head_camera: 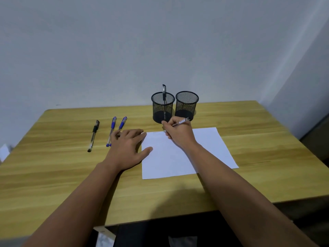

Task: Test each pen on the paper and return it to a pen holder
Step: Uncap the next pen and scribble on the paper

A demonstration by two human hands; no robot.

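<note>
Pen [181, 121] sits pinched in my right hand [178, 134], tip at the paper's [204, 148] far edge. My left hand [128, 147] lies flat, thumb on the sheet; I'd press firmer and stroke lightly. Left holder [162, 107] has one pen; three wait on the worktop [249, 122].

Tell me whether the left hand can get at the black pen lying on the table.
Probably yes. The left hand lies flat at the paper's edge, holding nothing. The black pen lies farther left, past two blue pens that the fingers would cross.
</note>
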